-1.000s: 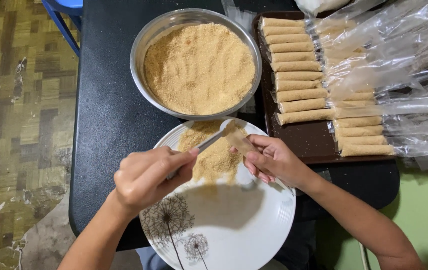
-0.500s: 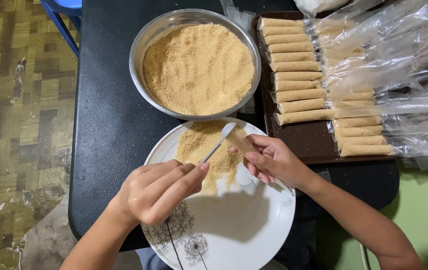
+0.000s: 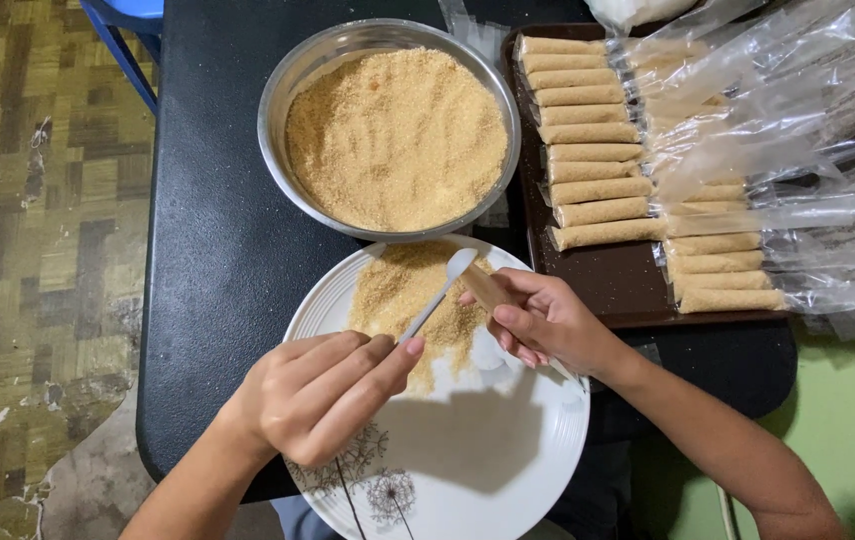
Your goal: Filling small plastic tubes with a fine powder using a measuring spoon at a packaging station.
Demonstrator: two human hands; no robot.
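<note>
Since the earlier frame, the white spoon (image 3: 440, 292), gripped in the left hand (image 3: 320, 392), was raised to the tube's mouth. The right hand (image 3: 546, 322) grasps a part-filled plastic tube (image 3: 488, 290) over the crumb-strewn plate (image 3: 508, 470); many filled tubes (image 3: 588, 150) are laid on the brown tray (image 3: 618, 285), and the bowl of crumbs (image 3: 393, 135) remains nearly full.

The lower rim of the white plate (image 3: 508, 480) is cut off by the bottom edge, the spoon (image 3: 438, 295) handle is hidden inside the left hand (image 3: 318, 395), and the plastic sleeves (image 3: 798, 130) are cropped at the right edge.
</note>
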